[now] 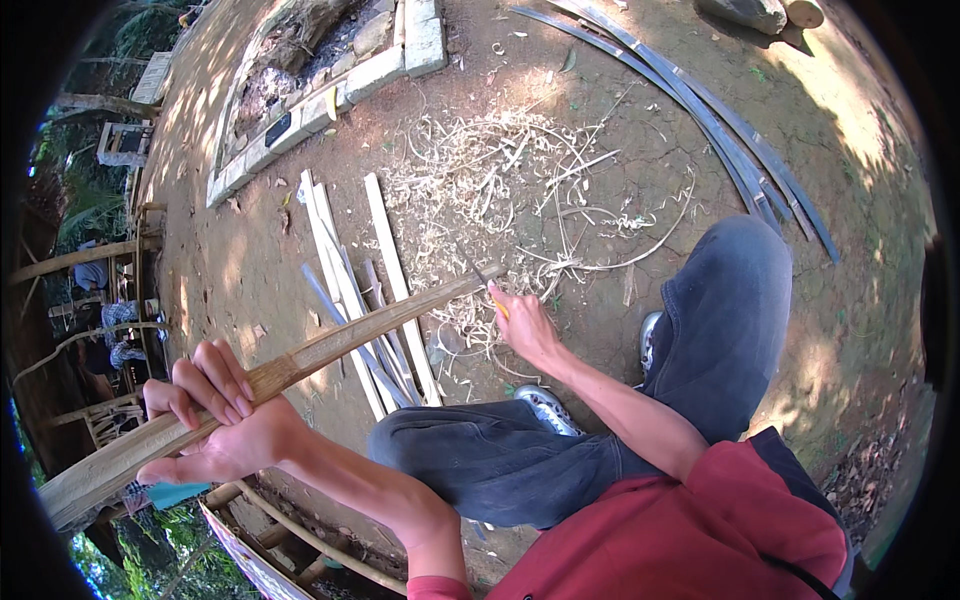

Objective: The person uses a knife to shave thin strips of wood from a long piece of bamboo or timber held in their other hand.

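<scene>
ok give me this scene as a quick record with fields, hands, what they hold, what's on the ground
setting: outdoors, bare dirt ground
left hand: gripping a long split bamboo pole from below
right hand: at the pole's far tip, holding a small yellow-handled tool; blade not clear
ground, centre: pile of pale shavings
ground, left: flat pale bamboo slats lying side by side
ground, upper right: long curved dark strips
posture: seated, knees bent, dark trousers

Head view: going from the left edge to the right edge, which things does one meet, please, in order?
Left hand gripping the long bamboo strip → pale split slats on the ground → right hand at the strip's far end → raised knee in dark trousers → long grey curved strips.
</scene>
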Demonstrator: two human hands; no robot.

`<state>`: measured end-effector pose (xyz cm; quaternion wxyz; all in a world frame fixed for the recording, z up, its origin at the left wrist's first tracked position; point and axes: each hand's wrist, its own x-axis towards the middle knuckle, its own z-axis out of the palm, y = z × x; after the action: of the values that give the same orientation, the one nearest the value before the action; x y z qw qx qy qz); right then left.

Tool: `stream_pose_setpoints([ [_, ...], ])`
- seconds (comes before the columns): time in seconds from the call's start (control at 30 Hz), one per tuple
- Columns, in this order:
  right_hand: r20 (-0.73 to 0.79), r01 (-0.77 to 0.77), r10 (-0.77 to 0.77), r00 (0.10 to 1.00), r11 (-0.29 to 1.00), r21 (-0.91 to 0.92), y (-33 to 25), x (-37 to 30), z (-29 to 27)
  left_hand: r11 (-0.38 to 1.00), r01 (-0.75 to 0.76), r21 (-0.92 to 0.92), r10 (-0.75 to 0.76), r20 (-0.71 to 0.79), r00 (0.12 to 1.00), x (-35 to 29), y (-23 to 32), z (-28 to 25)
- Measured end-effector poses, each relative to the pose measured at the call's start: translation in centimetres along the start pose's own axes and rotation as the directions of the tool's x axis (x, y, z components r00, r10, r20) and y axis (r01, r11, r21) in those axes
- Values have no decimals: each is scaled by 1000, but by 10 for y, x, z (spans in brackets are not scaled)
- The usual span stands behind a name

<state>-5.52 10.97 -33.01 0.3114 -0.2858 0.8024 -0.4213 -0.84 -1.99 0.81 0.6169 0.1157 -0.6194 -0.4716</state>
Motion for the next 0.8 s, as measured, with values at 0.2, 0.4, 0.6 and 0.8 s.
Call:
stream_pose_setpoints([
  [0.2,-247,353,-355,902,934,-57,7,-19,12,996,53,-71,-50,41,998,-2,0,-2],
  [0.4,-104,243,-231,967,962,122,-35,-13,-10,998,35,-44,-34,10,999,0,-1,-7],
  [0.6,-144,185,-194,970,980,-73,25,4,20,994,38,-99,-34,40,999,6,-3,-1],
  [0.8,-115,120,-146,983,971,-206,12,0,16,991,54,-123,-48,56,997,2,-2,-5],
])
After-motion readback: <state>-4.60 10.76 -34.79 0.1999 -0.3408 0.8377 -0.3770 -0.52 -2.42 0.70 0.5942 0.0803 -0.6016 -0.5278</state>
